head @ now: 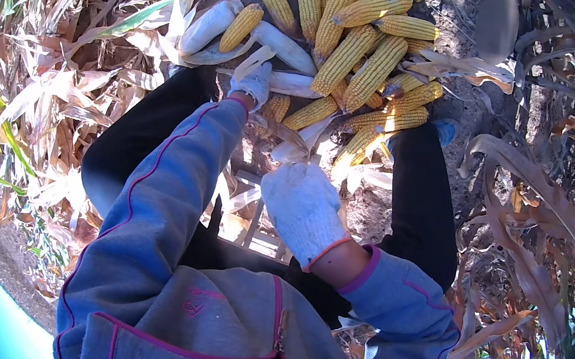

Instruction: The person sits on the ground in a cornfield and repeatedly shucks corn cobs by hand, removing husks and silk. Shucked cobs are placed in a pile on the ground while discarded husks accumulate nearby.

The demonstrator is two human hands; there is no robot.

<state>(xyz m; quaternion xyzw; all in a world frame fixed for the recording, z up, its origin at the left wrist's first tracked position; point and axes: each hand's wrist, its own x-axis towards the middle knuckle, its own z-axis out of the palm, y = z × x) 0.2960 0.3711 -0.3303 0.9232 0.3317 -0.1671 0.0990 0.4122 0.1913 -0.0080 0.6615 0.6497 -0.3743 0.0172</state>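
Observation:
My left hand (251, 85), in a white knit glove, reaches forward to the left end of a corn ear in pale husk (293, 84). Its fingertips are hidden, so the grip does not show. A strip of dry husk (254, 62) lies across the back of that glove. Nearer my body, my right hand (301, 206) is closed in a gloved fist. Dry corn husk (294, 150) sticks out from its knuckle side. Past both hands lies a heap of bare yellow corn ears (345, 57).
Two more ears in husk (210, 27) lie left of the heap, with a small bare ear (241, 28) on them. Dry husks and leaves (51, 83) cover the ground at left. Corn stalks (531, 227) stand at right. A slatted frame (256, 222) shows between my legs.

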